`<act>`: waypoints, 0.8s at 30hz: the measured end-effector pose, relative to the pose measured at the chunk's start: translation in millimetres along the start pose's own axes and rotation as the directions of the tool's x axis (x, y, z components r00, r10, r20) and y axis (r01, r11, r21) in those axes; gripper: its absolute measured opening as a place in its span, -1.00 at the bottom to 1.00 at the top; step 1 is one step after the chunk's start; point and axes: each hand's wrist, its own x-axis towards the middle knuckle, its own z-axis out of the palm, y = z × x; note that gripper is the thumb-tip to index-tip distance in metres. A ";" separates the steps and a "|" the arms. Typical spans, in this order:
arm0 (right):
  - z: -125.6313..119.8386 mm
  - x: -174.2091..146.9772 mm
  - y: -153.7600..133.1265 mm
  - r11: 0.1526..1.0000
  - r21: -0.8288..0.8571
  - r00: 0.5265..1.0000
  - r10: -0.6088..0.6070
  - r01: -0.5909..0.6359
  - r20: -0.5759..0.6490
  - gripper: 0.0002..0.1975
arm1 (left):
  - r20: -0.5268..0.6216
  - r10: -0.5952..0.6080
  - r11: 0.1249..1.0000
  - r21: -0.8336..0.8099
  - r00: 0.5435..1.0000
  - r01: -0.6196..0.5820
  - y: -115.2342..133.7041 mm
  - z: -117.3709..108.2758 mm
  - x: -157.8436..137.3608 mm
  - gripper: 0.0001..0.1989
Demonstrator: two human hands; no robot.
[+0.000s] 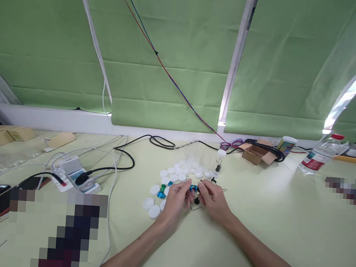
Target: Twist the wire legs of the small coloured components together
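My left hand (179, 196) is closed around a small shiny blue piece (193, 188), pinched at the fingertips. Close against it, my right hand (210, 197) pinches a small dark part touching the blue piece; its exact kind is too small to tell. Below the fingers lie a black round part (197, 200) and thin metal wires (196, 209). Left of my left hand are blue foil-like pieces (161, 195) and a green one (163, 187). Around them several white round caps (155, 189) lie on the table, some partly hidden by my left hand.
Clear tubes (205, 160) stand behind the caps, one white-capped tube (220, 157) holding dark parts. An open cardboard box (257, 152), a can (287, 146) and a water bottle (321, 155) stand right. A power strip (79, 175) and cables lie left.
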 end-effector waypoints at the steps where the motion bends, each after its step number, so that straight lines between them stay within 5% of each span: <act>1: 0.4 0.4 0.4 1.000 -0.011 1.000 0.000 0.000 -0.008 -0.60 | 0.002 -0.002 1.000 0.005 1.000 0.002 -0.2 0.1 -0.1 -0.55; 8: 0.9 0.9 3.4 0.999 -0.039 0.999 -0.002 0.001 -0.032 -0.55 | 0.005 -0.024 1.000 -0.018 1.000 0.024 1.2 1.6 -0.4 -0.56; 14: -0.4 -1.6 -3.0 0.999 0.036 0.999 -0.022 0.021 0.023 -0.78 | -0.048 0.014 0.999 -0.047 0.999 -0.016 2.4 0.2 2.1 -0.56; 24: -0.3 -1.5 -0.4 0.998 0.049 0.995 -0.044 0.040 0.089 -0.81 | -0.051 0.015 0.999 -0.032 0.999 -0.017 0.2 -1.1 2.8 -0.56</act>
